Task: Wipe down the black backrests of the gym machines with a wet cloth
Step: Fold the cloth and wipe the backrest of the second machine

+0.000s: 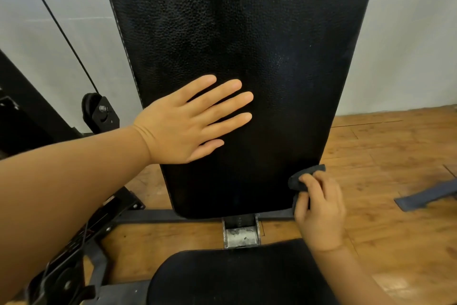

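Note:
A tall black textured backrest (247, 32) fills the middle of the view, narrowing toward its lower end. My left hand (188, 121) lies flat on its lower left part, fingers straight and spread. My right hand (319, 208) grips a dark grey cloth (306, 176) at the backrest's lower right corner, the cloth touching the pad's edge. Below, the black seat pad (235, 277) reaches the bottom of the frame.
A black metal frame (153, 215) runs under the backrest, with a steel bracket (241, 235) between pad and seat. A cable (57, 22) and pulley (99, 111) stand at left. Wooden floor (395, 156) spreads right, with a dark strap (427, 196) lying on it.

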`<state>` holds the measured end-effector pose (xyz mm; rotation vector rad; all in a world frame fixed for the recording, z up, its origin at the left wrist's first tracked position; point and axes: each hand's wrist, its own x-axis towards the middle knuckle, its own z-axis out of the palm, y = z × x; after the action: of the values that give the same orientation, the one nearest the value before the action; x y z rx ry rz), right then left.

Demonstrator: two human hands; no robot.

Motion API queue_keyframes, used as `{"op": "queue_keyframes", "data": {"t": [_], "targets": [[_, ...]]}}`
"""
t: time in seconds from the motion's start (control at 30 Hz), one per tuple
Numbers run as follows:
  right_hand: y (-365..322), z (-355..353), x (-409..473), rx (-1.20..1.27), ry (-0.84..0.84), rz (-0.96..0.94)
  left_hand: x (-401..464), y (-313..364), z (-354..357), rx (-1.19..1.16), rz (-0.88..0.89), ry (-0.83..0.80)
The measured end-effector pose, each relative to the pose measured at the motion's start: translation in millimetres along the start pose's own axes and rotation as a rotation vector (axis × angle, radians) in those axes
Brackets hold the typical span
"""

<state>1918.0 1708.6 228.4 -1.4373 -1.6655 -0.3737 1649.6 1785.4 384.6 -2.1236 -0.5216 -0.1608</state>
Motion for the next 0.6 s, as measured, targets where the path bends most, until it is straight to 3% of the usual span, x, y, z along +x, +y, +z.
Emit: {"op": "queue_keyframes", "data": {"t": [0.6], "targets": [[-57.7,24.9,-31.1,0.069,0.1,0.501,-0.2,0.6,1.7,0.014,-0.004,0.006]]}}
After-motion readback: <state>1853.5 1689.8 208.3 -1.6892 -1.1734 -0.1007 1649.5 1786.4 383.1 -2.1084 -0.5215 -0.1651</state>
